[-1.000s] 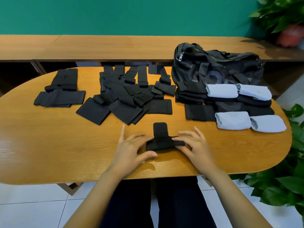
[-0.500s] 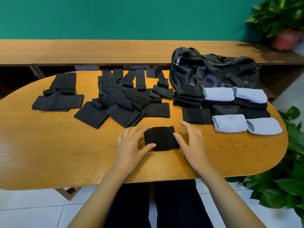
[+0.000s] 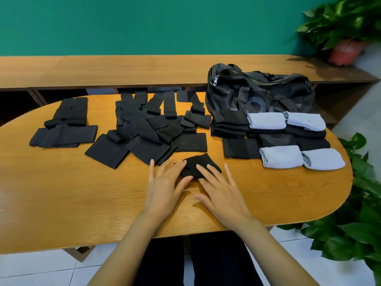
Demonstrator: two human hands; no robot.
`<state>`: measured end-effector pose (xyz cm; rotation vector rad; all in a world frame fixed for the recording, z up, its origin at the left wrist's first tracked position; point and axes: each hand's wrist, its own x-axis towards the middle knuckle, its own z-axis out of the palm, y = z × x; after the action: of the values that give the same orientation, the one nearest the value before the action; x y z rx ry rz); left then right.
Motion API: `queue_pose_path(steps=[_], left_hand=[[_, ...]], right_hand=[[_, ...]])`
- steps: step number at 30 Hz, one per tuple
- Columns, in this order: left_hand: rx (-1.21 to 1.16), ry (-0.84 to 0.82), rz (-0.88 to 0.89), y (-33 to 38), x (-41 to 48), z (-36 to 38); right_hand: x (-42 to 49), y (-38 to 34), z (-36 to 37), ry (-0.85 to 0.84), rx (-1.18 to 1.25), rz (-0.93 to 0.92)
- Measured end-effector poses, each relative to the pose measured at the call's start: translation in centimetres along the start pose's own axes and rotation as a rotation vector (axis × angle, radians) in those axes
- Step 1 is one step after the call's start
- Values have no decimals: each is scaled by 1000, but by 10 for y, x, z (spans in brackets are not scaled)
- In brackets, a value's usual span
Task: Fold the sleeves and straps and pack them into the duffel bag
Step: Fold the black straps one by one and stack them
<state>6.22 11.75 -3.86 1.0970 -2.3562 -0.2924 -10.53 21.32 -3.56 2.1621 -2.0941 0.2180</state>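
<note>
A small folded black strap (image 3: 199,163) lies on the wooden table (image 3: 61,193) in front of me. My left hand (image 3: 166,184) lies flat with its fingertips and thumb on the strap's left side. My right hand (image 3: 221,189) presses flat on its right side with straight fingers. Behind the strap spreads a loose pile of black straps and sleeves (image 3: 144,131). To the right, folded black sleeves (image 3: 231,122) and light blue rolled sleeves (image 3: 281,158) are stacked in front of the black duffel bag (image 3: 259,89).
Two more black sleeve bundles (image 3: 66,129) lie at the table's left. A wooden bench (image 3: 123,69) runs along the green wall behind. Potted plants stand at the back right (image 3: 346,27) and beside the table's right end (image 3: 360,213).
The strap was pinched up between both hands a second ago, then laid flat. Now both hands have closed in and press on it, and it sits skewed with one corner pointing away.
</note>
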Motion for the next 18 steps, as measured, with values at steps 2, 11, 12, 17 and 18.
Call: queue_pose_path(steps=[2, 11, 12, 17, 18], left_hand=[[-75, 40, -101, -3, -1, 2], [-175, -8, -223, -7, 1, 6], [-173, -16, -223, -7, 1, 6], [-167, -24, -224, -5, 3, 4], [-165, -25, -223, -5, 3, 4]], right_hand=[[5, 4, -2, 56, -42, 56], [12, 78, -5, 63, -164, 384], [12, 83, -5, 51, -166, 396], [12, 92, -3, -1, -129, 378], [12, 93, -4, -5, -98, 378]])
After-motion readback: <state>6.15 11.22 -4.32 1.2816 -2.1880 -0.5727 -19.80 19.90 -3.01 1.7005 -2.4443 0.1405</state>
